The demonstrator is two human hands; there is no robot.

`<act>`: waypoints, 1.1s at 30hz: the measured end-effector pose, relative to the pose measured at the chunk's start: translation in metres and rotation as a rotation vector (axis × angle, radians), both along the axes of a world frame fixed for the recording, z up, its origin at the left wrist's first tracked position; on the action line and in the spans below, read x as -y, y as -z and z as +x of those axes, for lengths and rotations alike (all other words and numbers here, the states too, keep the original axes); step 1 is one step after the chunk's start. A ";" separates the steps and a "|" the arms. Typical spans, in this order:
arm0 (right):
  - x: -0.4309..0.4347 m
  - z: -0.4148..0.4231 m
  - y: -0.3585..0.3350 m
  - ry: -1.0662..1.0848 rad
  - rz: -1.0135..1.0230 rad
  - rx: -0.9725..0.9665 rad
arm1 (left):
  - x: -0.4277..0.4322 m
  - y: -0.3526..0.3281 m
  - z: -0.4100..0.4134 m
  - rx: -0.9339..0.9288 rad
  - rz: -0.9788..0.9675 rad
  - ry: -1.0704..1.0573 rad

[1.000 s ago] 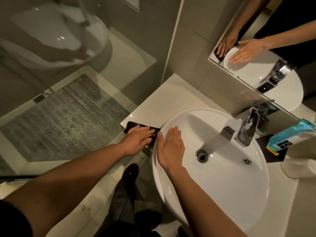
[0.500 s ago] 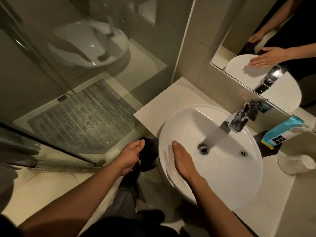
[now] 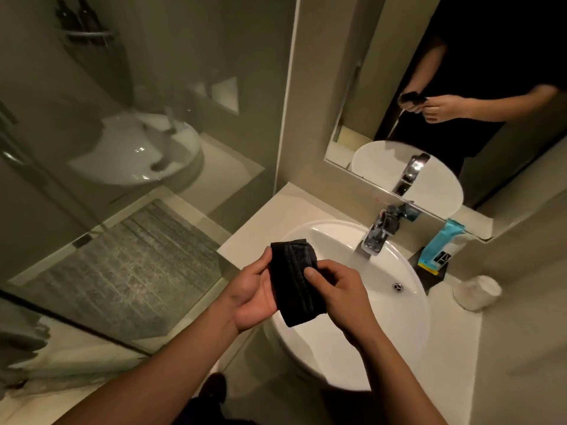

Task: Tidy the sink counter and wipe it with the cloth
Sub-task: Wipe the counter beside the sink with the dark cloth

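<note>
The cloth (image 3: 294,282) is black, folded into a narrow band with lengthwise creases, and sits just left of the frame's center. It is held up above the left rim of the white round sink (image 3: 408,302), tilted so its upper end leans left. The pale counter (image 3: 260,228) surrounds the basin, running from center toward the lower right; its bare left corner lies just above the cloth in the frame.
</note>
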State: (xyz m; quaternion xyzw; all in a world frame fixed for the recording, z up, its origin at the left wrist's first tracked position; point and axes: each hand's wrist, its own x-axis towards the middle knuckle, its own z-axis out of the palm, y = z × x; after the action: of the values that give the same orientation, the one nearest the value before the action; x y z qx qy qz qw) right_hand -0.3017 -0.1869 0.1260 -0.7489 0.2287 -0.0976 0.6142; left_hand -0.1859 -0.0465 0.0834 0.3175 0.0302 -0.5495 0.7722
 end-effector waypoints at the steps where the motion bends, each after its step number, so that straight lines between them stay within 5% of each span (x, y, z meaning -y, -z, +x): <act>1: 0.002 0.000 0.000 0.039 0.007 -0.001 | 0.007 -0.005 0.001 -0.002 0.003 0.012; 14: -0.016 -0.034 0.030 0.440 0.240 -0.071 | 0.043 0.017 -0.016 0.069 0.275 0.305; 25: -0.035 -0.063 0.050 0.359 0.077 -0.196 | 0.047 0.036 -0.040 -0.022 0.269 0.425; 33: -0.062 -0.084 0.059 0.503 0.267 -0.179 | 0.026 0.055 -0.059 -0.034 0.282 0.589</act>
State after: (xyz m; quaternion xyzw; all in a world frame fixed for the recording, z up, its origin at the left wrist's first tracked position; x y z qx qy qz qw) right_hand -0.3860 -0.1245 0.0671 -0.5871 0.4711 -0.1496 0.6411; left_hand -0.2452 -0.0722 0.0286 0.4073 0.0259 -0.7449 0.5278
